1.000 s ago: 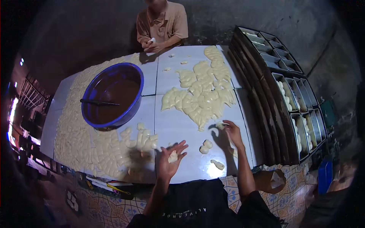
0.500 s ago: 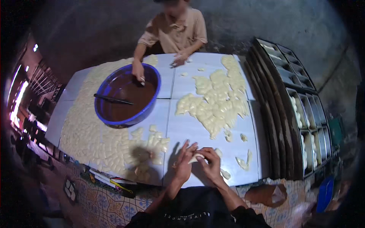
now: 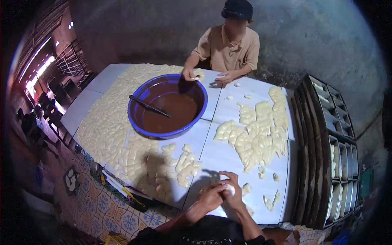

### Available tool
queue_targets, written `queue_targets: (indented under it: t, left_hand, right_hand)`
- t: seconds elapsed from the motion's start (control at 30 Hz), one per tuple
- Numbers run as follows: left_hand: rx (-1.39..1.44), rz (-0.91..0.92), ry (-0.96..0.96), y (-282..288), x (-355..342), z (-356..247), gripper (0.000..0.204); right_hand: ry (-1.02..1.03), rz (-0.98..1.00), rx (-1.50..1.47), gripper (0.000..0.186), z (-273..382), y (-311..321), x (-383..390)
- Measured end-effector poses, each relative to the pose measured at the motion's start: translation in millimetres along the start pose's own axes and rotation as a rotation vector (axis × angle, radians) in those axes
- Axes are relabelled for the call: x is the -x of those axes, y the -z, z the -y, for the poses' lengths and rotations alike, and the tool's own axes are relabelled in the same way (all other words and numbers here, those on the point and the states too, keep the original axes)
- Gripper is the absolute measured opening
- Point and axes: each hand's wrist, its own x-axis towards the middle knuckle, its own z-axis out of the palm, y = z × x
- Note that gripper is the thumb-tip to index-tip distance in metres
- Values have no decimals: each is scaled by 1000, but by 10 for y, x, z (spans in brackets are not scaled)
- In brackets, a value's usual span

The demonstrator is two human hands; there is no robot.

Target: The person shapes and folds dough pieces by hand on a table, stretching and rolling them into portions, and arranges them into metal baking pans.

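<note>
Close to the table's near edge, my left hand (image 3: 209, 199) and my right hand (image 3: 233, 195) meet around a small piece of pale dough (image 3: 230, 189). My right hand curls about it, and the left fingers press in from the side. Much of the dough is hidden by the fingers. A few loose dough scraps (image 3: 246, 188) lie just right of my hands. Left of them is a cluster of flattened dough pieces (image 3: 188, 165), part of a large spread. Another sheet of overlapping dough pieces (image 3: 261, 136) covers the table further right.
A blue basin (image 3: 134, 118) of brown filling, with a dark stick (image 3: 149, 105) in it, stands mid-left. Across the white-topped table (image 3: 212, 104), a co-worker (image 3: 228, 49) holds a small piece near its rim. Stacked metal trays (image 3: 345, 163), some holding dough, line the right side.
My view has shifted, so the table sits lower and further right. My hands have closed more tightly around the dough. The co-worker's hand has lifted from the filling to the basin's far rim.
</note>
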Motion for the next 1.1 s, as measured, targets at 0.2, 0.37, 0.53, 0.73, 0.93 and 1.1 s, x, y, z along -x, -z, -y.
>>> queue_targets:
  t: [0.2, 0.37, 0.53, 0.73, 0.93, 1.1]
  left_hand:
    - [-10, 277, 108, -680, -239, -604, 110]
    - [-1050, -334, -500, -999, -1341, -2339, 71]
    - [-1925, -850, 99, -158, -1611, -3689, 95]
    - [-2047, -891, -146, -455, -1518, -3000, 85]
    - [-1863, -815, -597, -973, -1040, -2147, 85]
    - [-812, -348, 52, -918, -650, -1120, 87]
  right_hand:
    - [-334, 160, -661, 108, -227, 137, -205]
    - [-121, 65, -415, 102, -529, 270, -319]
    - [-339, -101, -385, 93, -443, 114, -338]
    - [-342, -191, -634, 84, -497, 89, -73]
    - [-344, -152, -611, 66, -542, -4, -164]
    - [-676, -245, -1115, 35, -755, -80, -281]
